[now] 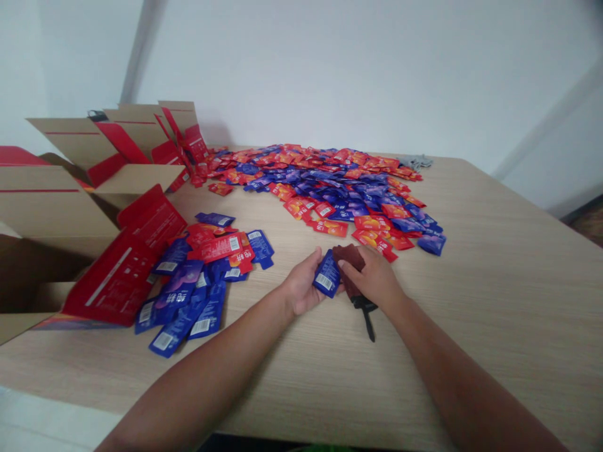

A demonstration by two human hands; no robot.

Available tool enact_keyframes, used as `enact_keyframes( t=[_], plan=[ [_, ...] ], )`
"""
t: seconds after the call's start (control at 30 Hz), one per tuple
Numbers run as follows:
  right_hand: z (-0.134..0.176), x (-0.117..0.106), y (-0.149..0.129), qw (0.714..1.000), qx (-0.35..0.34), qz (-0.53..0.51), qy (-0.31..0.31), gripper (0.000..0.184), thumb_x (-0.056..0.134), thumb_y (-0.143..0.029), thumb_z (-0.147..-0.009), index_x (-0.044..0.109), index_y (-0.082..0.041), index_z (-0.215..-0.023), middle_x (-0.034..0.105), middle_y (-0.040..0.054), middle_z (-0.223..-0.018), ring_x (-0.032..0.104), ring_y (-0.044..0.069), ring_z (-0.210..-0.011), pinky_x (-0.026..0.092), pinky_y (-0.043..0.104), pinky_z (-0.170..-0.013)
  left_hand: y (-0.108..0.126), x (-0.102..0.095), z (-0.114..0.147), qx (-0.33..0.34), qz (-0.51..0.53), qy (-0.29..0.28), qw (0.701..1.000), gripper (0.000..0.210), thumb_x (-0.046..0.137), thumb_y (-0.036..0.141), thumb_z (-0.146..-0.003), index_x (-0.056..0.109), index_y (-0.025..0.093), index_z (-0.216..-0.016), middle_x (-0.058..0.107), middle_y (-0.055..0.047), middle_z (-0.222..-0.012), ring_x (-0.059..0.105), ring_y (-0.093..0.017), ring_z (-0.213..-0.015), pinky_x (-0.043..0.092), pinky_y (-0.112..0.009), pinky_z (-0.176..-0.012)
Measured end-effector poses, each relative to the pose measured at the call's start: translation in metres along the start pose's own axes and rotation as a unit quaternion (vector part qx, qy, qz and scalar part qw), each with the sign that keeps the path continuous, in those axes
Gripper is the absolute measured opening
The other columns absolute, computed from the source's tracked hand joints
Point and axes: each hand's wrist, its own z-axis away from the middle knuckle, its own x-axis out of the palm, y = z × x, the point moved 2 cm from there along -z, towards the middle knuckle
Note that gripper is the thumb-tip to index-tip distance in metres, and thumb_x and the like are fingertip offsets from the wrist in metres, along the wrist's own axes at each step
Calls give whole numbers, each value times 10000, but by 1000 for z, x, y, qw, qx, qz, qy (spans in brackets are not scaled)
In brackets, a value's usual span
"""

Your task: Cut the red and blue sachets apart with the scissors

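Note:
Over the middle of the table, my left hand [304,285] is closed on a blue sachet [327,274] with a white barcode label facing up. Right beside it, my right hand [372,279] grips a dark brown, soft-looking piece [349,256] with a black lower end and a black strap or handle [369,323] sticking out toward me. What this brown thing is I cannot make out. Its edge meets or overlaps the blue sachet. A loose group of blue and red sachets [181,295] lies left of my hands.
Behind my hands spreads a wide heap of red-orange and blue sachets [325,182]. Open cardboard boxes with red flaps [115,276] stand along the left side. A grey cloth-like bundle [417,162] lies at the table's back edge. A pale wall [353,75] rises behind.

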Motion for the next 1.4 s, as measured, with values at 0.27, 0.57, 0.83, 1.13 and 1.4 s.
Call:
enact_keyframes(
  t=[0.27,0.57,0.83,1.13,1.4],
  plan=[
    [15,-9,-39,968,-176,-110,-138,276,759,-369,-923,727,-255,-1172,715,66,-1113,679,239,-984,551,382,-879,2,3,5,-6,29,-1,1000,502,449,501,-1107,745,98,-1076,787,-130,-920,761,-224,-795,602,-322,-797],
    [8,0,-17,997,-62,-44,-23,291,704,-490,-966,717,-229,-1094,703,83,-996,665,265,-914,536,404,-824,1,4,3,10,17,3,1000,473,444,488,-1112,728,113,-1163,783,-126,-972,760,-212,-796,619,-321,-766],
    [0,-3,2,999,9,-30,20,289,686,-478,-958,711,-212,-1067,731,88,-987,667,268,-882,513,396,-796,-1,1,1,4,-9,7,1000,488,445,528,-1102,696,128,-1227,766,-146,-1009,764,-237,-817,650,-385,-766],
    [14,-7,-38,968,-164,-129,-142,269,755,-393,-919,729,-256,-1149,739,60,-1084,689,250,-976,544,392,-875,0,7,7,18,14,-15,1000,462,536,498,-1081,760,94,-1071,798,-145,-973,776,-224,-851,617,-307,-839],
    [2,0,5,984,90,-151,32,386,724,-587,-906,736,-215,-1012,739,32,-835,648,227,-722,511,358,-682,-8,9,10,74,-144,-18,987,397,706,395,-994,708,161,-1314,793,-143,-1018,775,-228,-760,641,-327,-681]
  ],
)
